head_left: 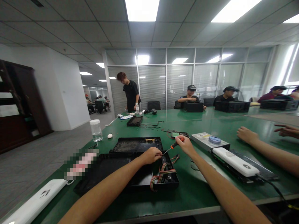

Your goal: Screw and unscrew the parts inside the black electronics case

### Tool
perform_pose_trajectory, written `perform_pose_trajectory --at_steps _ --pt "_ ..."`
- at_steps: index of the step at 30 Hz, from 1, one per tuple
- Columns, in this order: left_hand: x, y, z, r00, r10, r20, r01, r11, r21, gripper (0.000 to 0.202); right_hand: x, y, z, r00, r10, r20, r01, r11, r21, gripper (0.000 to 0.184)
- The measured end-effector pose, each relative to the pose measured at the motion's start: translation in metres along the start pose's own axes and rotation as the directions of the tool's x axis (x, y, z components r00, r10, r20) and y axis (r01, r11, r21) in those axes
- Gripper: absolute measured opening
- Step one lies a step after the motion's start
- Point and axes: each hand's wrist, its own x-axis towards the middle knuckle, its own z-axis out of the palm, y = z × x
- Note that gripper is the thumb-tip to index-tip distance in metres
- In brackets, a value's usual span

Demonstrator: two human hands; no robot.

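Note:
My right hand is wrapped round the red-and-black handle of a screwdriver. The thin shaft slants down to the left, its tip beside the fingers of my left hand. Those left fingers are pinched together at the right part of an open black case; whatever they hold is too small to make out. Striped ribbon cables in red, black and pale strands loop over the case's right end. Directly behind it lies a second black panel or tray, with a brass-coloured strip near its back edge.
To the right are a silver box with a blue round tin and a white power bank with a cable. A co-worker's hands rest farther right. At left stand a clear jar and a white device.

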Motion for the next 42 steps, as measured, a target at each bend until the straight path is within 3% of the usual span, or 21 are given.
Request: perform_pose_trajectory --at_steps 17,20,23,27,29,33,36,38,40,42 --pt "-0.002 -0.003 0.001 0.999 0.05 -0.01 -0.05 0.999 0.007 0.012 -0.002 0.003 0.006 1.0 -0.025 -0.002 0.025 0.998 -0.054 0.032" --pt "-0.002 -0.004 0.001 0.998 0.059 -0.008 -0.059 0.998 0.008 0.012 -0.004 -0.006 0.005 0.998 -0.054 0.02 0.057 0.99 -0.131 0.032" --pt "-0.003 -0.004 0.002 0.998 0.061 -0.015 -0.06 0.998 0.017 0.011 -0.002 -0.03 0.001 0.989 -0.097 0.113 0.128 0.941 -0.314 0.035" --pt "-0.004 -0.004 0.003 0.999 0.049 -0.018 -0.049 0.999 0.013 0.01 0.008 -0.075 0.002 0.947 -0.121 0.297 0.281 0.759 -0.588 0.041" --pt "-0.004 -0.005 0.004 0.999 0.038 -0.018 -0.038 0.999 0.008 0.009 0.015 -0.094 0.006 0.916 -0.122 0.383 0.352 0.705 -0.616 0.04" --pt "-0.006 -0.006 0.004 1.0 0.023 -0.016 -0.023 1.0 -0.007 0.009 0.026 -0.119 0.018 0.809 -0.091 0.581 0.489 0.654 -0.578 0.046" --pt "-0.006 -0.005 0.003 1.0 0.012 -0.002 -0.012 1.0 0.007 0.008 0.034 -0.129 0.021 0.812 0.001 0.584 0.492 0.536 -0.685 0.061" --pt "-0.006 -0.003 0.003 1.0 0.001 0.006 -0.001 1.0 0.017 0.008 0.039 -0.134 0.02 0.775 0.022 0.631 0.527 0.528 -0.666 0.06" --pt "-0.006 -0.002 0.002 1.0 -0.005 0.012 0.005 1.0 0.018 0.009 0.044 -0.136 0.017 0.701 0.026 0.712 0.577 0.566 -0.589 0.052" --pt "-0.005 -0.002 0.002 1.0 -0.003 0.011 0.003 1.0 0.02 0.01 0.048 -0.136 0.013 0.69 0.053 0.722 0.578 0.561 -0.593 0.05"
